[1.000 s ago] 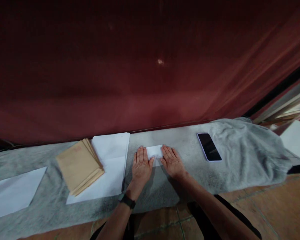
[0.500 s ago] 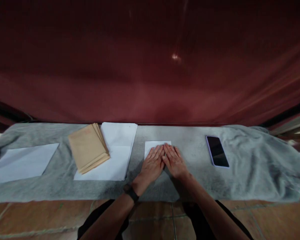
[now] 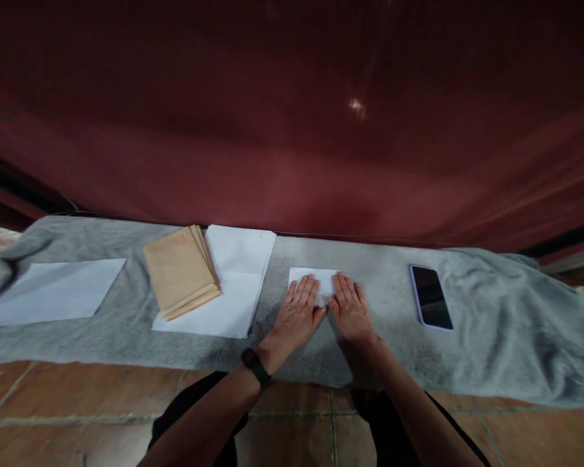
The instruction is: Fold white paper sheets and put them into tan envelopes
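The small white paper (image 3: 325, 284) is held flat on the gray cloth (image 3: 384, 292) by the left hand (image 3: 296, 319) and the right hand (image 3: 353, 316), both laid palm down, fingers extended, nothing grasped. Brown envelopes (image 3: 179, 269) are stacked on white sheets (image 3: 238, 256) to the left; a phone (image 3: 431, 297) is placed rightward.

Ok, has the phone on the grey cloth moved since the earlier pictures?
No. Judged against the white paper stack, the phone keeps its place on the grey cloth; the view itself shifted.
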Tool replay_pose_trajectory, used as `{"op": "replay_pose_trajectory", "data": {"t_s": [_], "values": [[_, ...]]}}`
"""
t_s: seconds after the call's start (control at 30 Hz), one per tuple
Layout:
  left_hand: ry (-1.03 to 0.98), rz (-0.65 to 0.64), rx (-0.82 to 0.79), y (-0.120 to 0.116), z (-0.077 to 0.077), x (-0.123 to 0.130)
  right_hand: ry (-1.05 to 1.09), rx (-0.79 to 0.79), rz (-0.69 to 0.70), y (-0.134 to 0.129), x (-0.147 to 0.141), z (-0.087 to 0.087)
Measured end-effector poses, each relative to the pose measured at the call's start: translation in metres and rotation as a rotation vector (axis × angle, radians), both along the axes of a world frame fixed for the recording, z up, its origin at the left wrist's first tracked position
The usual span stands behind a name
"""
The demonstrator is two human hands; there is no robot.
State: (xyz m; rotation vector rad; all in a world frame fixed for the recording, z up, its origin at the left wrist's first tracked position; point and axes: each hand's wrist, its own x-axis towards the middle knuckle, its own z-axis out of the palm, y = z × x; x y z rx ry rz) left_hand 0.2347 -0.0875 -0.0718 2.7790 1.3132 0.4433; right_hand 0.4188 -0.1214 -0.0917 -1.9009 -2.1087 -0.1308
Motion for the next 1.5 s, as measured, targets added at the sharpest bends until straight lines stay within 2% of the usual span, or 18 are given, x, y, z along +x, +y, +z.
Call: {"op": "replay_pose_trajectory", "data": {"t_s": [0.63, 0.8, 0.9, 1.13, 1.27, 1.5], "values": [[0.004, 0.178, -0.018, -0.001, -0.002, -0.023, 0.019, 0.027, -0.038, -0.003, 0.017, -0.005], [0.014, 0.218, -0.029, -0.004, 0.002, -0.024, 0.025, 0.059, -0.117, -0.007, 0.015, -0.002], [0.004, 0.176, -0.02, -0.006, 0.007, -0.022, 0.038, 0.06, -0.111, -0.006, 0.007, 0.005], [0.011, -0.137, -0.061, -0.011, 0.009, -0.009, 0.114, -0.058, 0.179, -0.004, -0.019, 0.015], [0.015, -0.167, -0.074, -0.013, 0.008, -0.007, 0.059, -0.094, 0.199, -0.006, -0.017, 0.01], [0.036, -0.158, -0.046, -0.014, 0.011, -0.008, -0.05, -0.054, 0.184, -0.008, -0.01, 0.009]]}}
